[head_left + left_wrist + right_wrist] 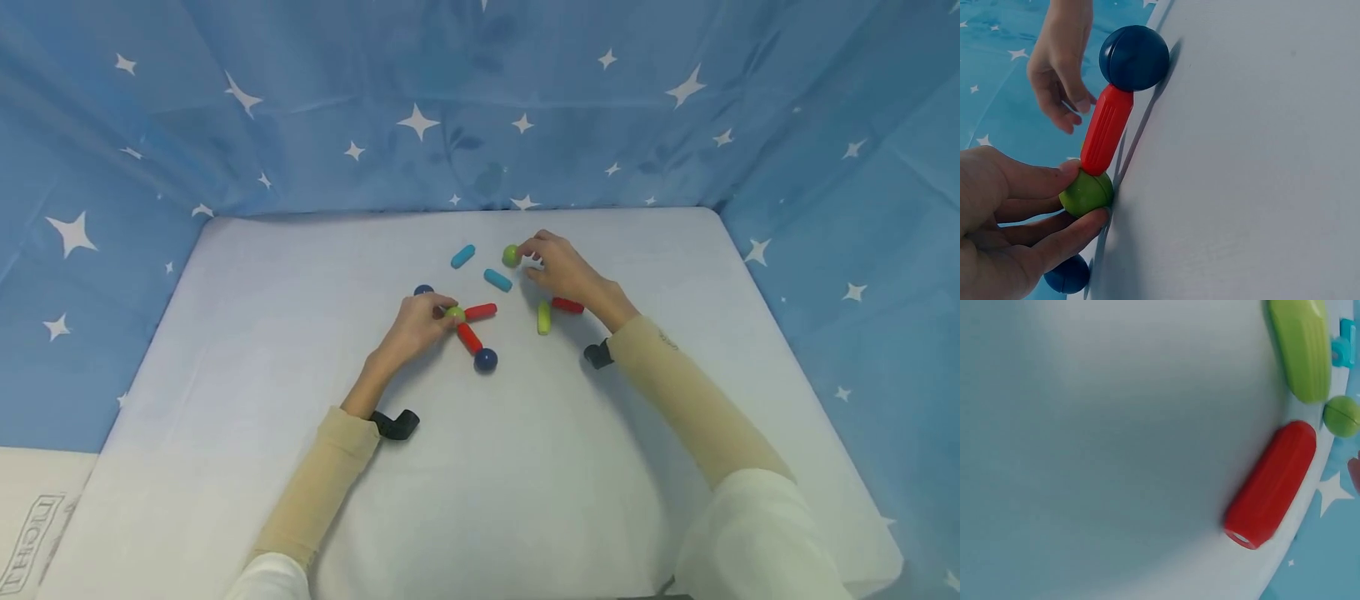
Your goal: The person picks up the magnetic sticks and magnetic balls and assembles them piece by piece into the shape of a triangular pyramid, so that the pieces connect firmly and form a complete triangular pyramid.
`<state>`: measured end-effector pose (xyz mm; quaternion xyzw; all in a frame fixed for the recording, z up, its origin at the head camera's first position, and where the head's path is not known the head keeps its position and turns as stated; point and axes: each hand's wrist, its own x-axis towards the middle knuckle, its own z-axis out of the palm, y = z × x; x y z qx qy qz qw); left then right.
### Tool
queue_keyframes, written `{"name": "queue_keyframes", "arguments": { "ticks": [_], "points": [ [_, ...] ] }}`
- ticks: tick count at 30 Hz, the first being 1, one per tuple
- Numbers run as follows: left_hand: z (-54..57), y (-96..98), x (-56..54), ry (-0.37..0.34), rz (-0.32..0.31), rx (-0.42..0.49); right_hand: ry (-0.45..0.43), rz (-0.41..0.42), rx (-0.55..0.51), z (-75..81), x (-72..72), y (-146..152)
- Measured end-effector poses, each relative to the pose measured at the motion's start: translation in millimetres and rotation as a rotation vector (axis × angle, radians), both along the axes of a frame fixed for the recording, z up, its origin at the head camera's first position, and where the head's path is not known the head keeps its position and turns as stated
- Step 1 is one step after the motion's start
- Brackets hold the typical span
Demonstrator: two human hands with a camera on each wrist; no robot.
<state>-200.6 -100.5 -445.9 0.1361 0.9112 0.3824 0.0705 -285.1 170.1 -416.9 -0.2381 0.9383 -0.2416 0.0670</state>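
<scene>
My left hand (pixel 417 325) pinches a green ball (pixel 1087 195) between thumb and fingers. A red rod (pixel 1107 131) joins this ball to a dark blue ball (pixel 486 360). A second red rod (pixel 481 312) points right from the same green ball. Beside the left fingers lies another dark blue ball (pixel 423 290), partly hidden by the hand in the head view. At the back, my right hand (pixel 558 267) has its fingers loosely bent and holds nothing. Its fingertips are close beside another green ball (pixel 512 256).
Two light blue rods, one nearer the back (pixel 462 256) and one nearer the middle (pixel 498 280), lie between the hands. A yellow-green rod (pixel 543 318) and a red rod (pixel 567 306) lie below the right hand. Blue star-patterned curtains (pixel 465 75) border the white table (pixel 525 483).
</scene>
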Motion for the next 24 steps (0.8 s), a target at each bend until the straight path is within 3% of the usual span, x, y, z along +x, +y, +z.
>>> {"name": "queue_keyframes", "arguments": {
  "ticks": [5,11,18,24],
  "points": [
    [-1.2,3.2,-3.3,-0.003,-0.002,0.014,0.004,-0.018,-0.002,-1.0,-11.5,0.0],
    [-3.3,3.2,-6.1,-0.002,0.014,0.008,-0.043,0.036,0.04,-8.0,-24.5,-8.3],
    [-3.6,3.2,-6.6,-0.002,0.01,0.001,-0.077,0.003,0.047,-12.0,-23.8,-12.1],
    [-2.8,2.1,-7.4,-0.01,0.016,0.006,-0.079,0.025,0.066,-12.0,-21.3,-12.3]
  ]
}}
